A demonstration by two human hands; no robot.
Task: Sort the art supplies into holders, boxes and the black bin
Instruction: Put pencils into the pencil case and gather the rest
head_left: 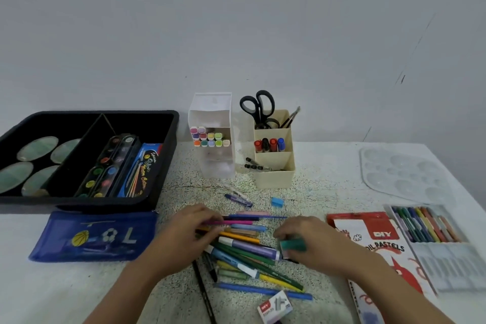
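Black bin (168, 139), landmark: holds round palettes, paint strips, a watercolour box. Right of it, clear holder (213, 137) w/ pastel markers; further right, cream holder (274, 155) w/ scissors, brushes, markers. Pen pile (244, 250) sits in front of bin, to its right. Your left hand (184, 234) rests on the pile, fingers together over pens. Your right hand (310, 242) pinches a green eraser (293, 244). Oil pastels box (373, 242) lies far right of bin.
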